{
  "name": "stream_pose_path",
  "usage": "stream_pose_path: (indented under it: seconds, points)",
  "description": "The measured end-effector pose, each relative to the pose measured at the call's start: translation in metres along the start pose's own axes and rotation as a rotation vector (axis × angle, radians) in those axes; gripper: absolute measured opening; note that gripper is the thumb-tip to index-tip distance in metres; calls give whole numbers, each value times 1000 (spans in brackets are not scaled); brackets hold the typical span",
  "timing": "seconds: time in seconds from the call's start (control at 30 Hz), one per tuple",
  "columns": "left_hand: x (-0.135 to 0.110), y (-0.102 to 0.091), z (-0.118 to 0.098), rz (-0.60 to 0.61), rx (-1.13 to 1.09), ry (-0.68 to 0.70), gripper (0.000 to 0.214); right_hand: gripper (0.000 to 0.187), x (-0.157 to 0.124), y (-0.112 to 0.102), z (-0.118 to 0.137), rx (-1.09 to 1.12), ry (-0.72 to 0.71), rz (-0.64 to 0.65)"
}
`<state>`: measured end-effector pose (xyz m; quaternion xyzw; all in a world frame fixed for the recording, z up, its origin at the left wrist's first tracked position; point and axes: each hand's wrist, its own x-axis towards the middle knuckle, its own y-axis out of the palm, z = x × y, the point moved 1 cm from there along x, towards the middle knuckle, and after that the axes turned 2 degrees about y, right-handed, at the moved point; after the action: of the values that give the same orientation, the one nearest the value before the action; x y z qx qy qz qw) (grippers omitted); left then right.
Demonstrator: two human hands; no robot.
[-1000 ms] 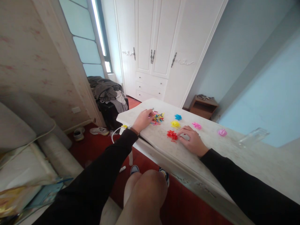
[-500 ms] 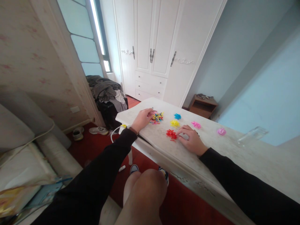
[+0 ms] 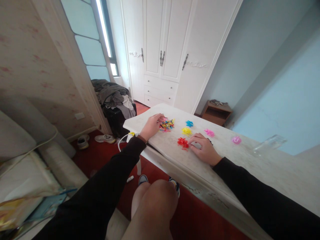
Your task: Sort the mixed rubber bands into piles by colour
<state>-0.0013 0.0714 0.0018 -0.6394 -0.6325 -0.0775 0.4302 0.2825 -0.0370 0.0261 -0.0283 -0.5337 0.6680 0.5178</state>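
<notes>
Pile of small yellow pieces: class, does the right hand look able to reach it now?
Probably yes: the right hand is close beside the pile of small yellow pieces, and nothing visible stands between them.

I see a white marbled tabletop (image 3: 282,170) | left: mixed pile of small coloured strips (image 3: 168,125) | rightward, separately: blue pile (image 3: 189,123), yellow pile (image 3: 186,131), red pile (image 3: 183,143), pink pile (image 3: 209,133) | farther along: pink disc (image 3: 236,140), then clear container (image 3: 270,145)

Worktop (image 3: 275,166) has the left pile (image 3: 168,125) by the left hand (image 3: 153,126), front pile (image 3: 183,143) by the right hand (image 3: 203,150), container (image 3: 270,145) over on its right. Wardrobe (image 3: 172,40) and nightstand (image 3: 216,112) are behind the worktop, clothes (image 3: 113,95) and shoes (image 3: 105,139) off its left.
</notes>
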Motion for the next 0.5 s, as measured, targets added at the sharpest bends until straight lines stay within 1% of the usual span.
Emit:
stream_pose_path:
  seconds: [0.33, 0.5]
  points:
    - [0, -1, -3, 50, 61, 16, 29, 16, 0, -1, 1, -10, 1, 16]
    - [0, -1, -4, 74, 136, 31, 34, 16, 0, 1, 3, -23, -6, 18]
